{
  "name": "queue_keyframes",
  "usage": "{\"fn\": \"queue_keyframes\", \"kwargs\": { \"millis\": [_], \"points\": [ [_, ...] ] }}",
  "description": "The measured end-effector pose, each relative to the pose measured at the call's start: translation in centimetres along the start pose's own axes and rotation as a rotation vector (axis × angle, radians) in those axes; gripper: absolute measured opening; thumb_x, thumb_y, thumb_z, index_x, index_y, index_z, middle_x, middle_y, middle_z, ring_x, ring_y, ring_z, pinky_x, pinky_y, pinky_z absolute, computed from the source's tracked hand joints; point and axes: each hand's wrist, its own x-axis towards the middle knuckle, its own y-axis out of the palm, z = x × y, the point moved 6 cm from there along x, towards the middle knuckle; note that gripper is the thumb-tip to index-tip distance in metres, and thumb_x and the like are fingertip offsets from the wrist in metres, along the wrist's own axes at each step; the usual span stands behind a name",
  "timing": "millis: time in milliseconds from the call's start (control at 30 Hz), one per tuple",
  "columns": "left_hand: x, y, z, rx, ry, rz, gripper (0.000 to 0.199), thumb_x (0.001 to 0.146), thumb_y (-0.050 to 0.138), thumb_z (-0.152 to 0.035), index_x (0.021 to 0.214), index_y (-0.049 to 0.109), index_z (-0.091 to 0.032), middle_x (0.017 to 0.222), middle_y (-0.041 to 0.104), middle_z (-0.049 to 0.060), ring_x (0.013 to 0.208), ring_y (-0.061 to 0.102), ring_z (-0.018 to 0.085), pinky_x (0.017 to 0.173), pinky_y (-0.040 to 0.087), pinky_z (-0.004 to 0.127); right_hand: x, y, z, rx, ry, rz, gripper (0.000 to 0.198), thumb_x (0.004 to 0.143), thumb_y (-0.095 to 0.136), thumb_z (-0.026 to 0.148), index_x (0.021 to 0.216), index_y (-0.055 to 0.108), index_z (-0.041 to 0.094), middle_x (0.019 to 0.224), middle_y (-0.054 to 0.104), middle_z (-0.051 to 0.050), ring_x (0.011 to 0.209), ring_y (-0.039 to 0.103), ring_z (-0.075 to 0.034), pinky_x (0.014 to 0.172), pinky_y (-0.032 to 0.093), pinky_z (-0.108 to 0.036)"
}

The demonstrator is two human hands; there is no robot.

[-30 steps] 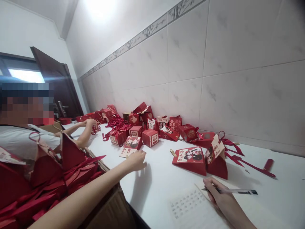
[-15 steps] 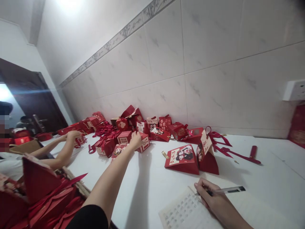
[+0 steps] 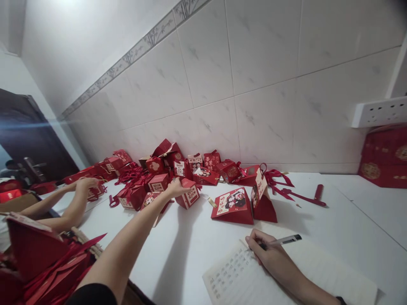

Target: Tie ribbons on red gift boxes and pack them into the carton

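Left hand [image 3: 174, 188] has reached farther and now grasps a red box [image 3: 190, 195].

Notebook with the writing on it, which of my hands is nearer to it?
Right. Your right hand is over the notebook with a pen; your left hand is farther off across the table, gripping a small red box.

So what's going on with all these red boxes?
The person's left hand grips a red box near its top, while the right hand holds a pen at a notebook with writing in it. Two wedge-shaped boxes sit behind the notebook. Farther left, another person's hands are at another box.
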Motion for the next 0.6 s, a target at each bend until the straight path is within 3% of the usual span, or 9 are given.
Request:
{"fn": "queue_keyframes", "kwargs": {
  "millis": [167,333,500,600],
  "points": [
    [-7.6,-3.0,-1.4,-0.137,0.224,-0.091,0.084,0.066,0.060,-0.041,0.134,0.018,-0.014,0.129,0.039,0.016,0.122,0.039,0.026,0.099,0.036,0.034,0.0,0.0,0.5,0.052,-0.013,-0.007,0.036,0.076,0.044,0.052,0.059,0.037,0.021,0.045,0.036,0.006,0.041,0.030,-0.010,0.040,0.023,-0.022],
    [-18.0,-7.8,-0.3,-0.414,0.587,-0.296,0.091,0.059,0.065,-0.033,0.131,0.012,-0.019,0.131,0.032,0.016,0.121,0.039,0.028,0.099,0.038,0.044,-0.4,-0.3,0.8,-0.008,-0.037,-0.022,0.038,0.074,0.045,0.055,0.057,0.039,0.021,0.046,0.037,0.005,0.041,0.032,-0.011,0.040,0.026,-0.022],
    [-26.8,-10.0,4.2,-0.454,0.576,-0.470,0.093,0.059,0.068,-0.033,0.129,0.005,-0.024,0.129,0.035,0.014,0.124,0.035,0.030,0.102,0.033,0.048,-1.0,-0.6,1.5,-0.135,-0.109,-0.036,0.040,0.070,0.046,0.058,0.053,0.042,0.021,0.048,0.039,0.003,0.045,0.037,-0.014,0.044,0.032,-0.025],
    [-31.3,-10.9,6.9,-0.440,0.550,-0.525,0.099,0.055,0.074,-0.036,0.128,0.007,-0.027,0.129,0.036,0.015,0.122,0.039,0.032,0.099,0.036,0.048,-0.7,-1.1,0.1,-0.183,-0.107,-0.046,0.038,0.068,0.049,0.058,0.058,0.049,0.022,0.047,0.041,0.002,0.043,0.038,-0.015,0.042,0.031,-0.026]
  ]
}}
